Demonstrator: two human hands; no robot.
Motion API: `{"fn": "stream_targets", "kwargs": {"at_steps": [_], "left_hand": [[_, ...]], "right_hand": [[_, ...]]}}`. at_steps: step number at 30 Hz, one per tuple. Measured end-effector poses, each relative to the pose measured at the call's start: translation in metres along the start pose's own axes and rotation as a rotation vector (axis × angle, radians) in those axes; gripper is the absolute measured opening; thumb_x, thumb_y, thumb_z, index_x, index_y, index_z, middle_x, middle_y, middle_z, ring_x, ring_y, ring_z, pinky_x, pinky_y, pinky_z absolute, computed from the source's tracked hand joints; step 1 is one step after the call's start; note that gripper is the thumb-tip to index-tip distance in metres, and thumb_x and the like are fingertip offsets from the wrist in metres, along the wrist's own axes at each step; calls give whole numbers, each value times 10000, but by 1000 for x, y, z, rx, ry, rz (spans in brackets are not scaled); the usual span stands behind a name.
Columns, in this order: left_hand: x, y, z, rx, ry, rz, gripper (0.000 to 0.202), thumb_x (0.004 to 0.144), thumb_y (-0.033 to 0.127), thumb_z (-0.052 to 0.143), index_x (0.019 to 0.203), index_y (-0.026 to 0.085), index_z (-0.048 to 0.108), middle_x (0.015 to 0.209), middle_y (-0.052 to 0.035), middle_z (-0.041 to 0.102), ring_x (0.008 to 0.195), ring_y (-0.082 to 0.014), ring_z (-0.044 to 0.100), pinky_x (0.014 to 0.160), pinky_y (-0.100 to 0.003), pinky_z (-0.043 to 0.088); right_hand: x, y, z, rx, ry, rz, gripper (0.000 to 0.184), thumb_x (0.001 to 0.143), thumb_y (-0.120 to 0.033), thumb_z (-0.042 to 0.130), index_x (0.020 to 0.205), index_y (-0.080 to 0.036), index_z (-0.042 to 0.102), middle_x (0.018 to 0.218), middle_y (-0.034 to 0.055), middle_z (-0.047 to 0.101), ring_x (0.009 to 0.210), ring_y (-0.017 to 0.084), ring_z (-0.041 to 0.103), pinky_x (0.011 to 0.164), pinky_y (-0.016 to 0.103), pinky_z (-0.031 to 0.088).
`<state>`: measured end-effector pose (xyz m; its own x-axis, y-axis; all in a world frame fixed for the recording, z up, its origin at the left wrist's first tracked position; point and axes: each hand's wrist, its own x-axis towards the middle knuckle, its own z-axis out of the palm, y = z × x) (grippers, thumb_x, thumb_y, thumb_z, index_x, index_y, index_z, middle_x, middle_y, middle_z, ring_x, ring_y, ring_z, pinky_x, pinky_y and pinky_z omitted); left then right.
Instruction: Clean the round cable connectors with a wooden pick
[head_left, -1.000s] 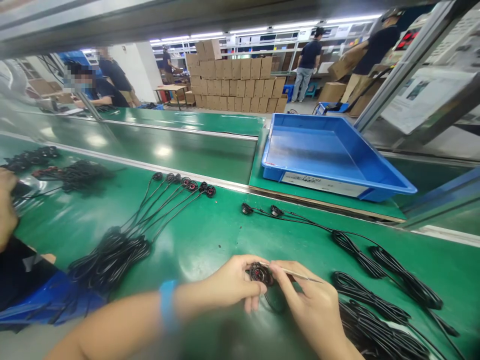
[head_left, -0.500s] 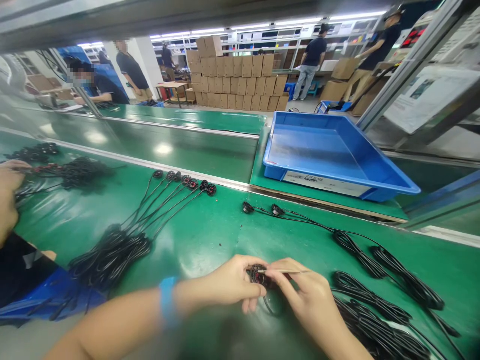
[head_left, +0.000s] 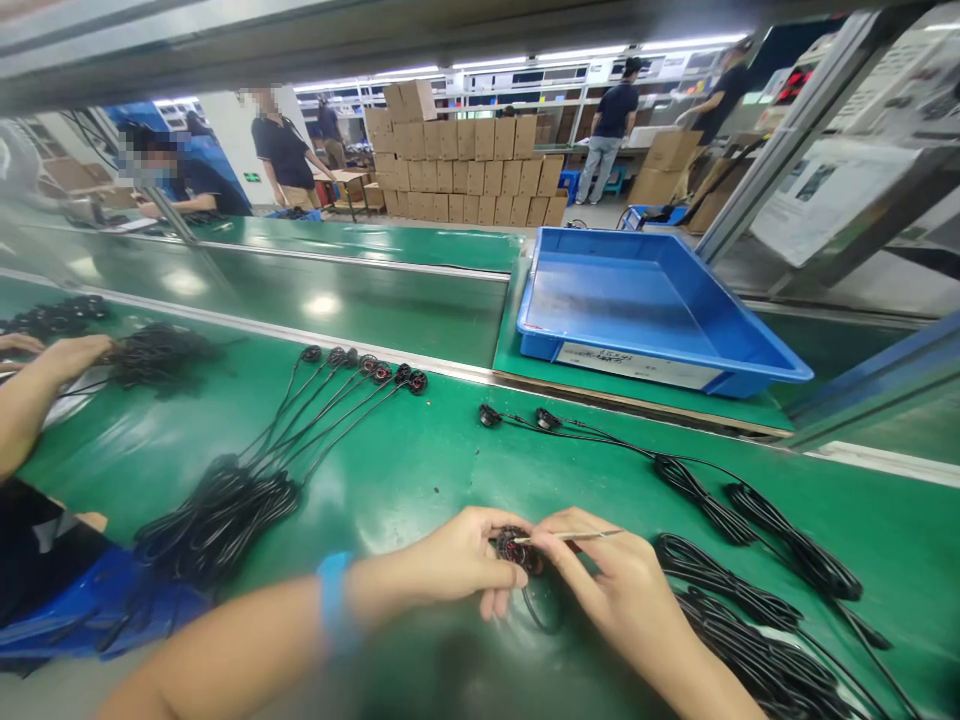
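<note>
Left hand (head_left: 457,565): pinching round black part (head_left: 512,546) at surface's near edge, steadying it.
Right hand (head_left: 615,590): pinching thin stick (head_left: 574,537), tip touching part.

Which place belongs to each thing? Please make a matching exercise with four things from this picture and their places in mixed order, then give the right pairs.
Things:
1. thin stick
2. small round black part
3. blue tray
4. stack of cardboard boxes

Places:
A. far back on the workshop floor
B. in the fingers of the left hand
C. in the fingers of the right hand
D. on the green surface beyond the metal rail, to the right

Pairs: 1-C, 2-B, 3-D, 4-A
</note>
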<state>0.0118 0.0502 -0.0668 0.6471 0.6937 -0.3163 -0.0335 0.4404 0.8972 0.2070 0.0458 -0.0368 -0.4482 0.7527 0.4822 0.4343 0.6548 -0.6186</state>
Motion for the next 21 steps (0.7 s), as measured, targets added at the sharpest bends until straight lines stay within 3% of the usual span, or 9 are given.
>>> {"fn": "stream_targets", "kwargs": {"at_steps": [11,19,21], "left_hand": [[1,1,-1,-20,-6,-3,313,752,127,664,1063,88,642,504,31,606,383,-88,541,392,-167,452],[0,-4,-3,133,-77,-12,279,750,79,643,1026,116,627,494,41,612,414,-106,582,422,-164,448],[0,-5,-3,111,-65,-7,308,759,109,662,1065,111,622,501,38,612,414,-103,574,423,-167,449]], "right_hand": [[-5,4,11,-52,51,-59,99,923,-139,582,918,-197,663,831,14,714,748,122,668,692,228,525],[4,8,10,46,-255,27,212,979,-252,508,852,-204,671,847,16,686,758,124,645,711,246,505],[6,5,4,64,-256,41,213,979,-255,506,856,-204,672,847,18,682,765,127,639,716,248,500]]}}
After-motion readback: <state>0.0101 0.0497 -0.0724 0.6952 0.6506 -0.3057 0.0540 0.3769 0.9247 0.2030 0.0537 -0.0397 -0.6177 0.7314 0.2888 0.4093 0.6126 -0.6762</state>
